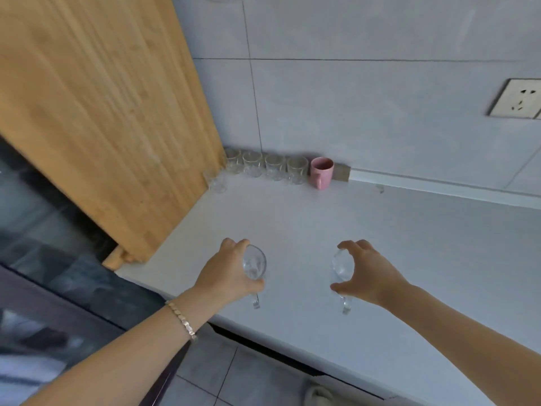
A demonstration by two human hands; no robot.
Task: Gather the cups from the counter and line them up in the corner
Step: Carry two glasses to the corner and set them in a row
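Left hand (225,273) curls its fingers (234,244) round the left cup (254,263), right hand (369,276) round the right cup (341,266); the cup row (263,167) lies far, free end right of the pink mug (322,172)

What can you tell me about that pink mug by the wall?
The pink mug is matte and looks ceramic, with one handle turned toward the camera. It stands upright, mouth up, on the white counter at the foot of the tiled wall, ending the row just right of a clear glass; whether they touch I cannot tell. What shows of its inside looks empty.
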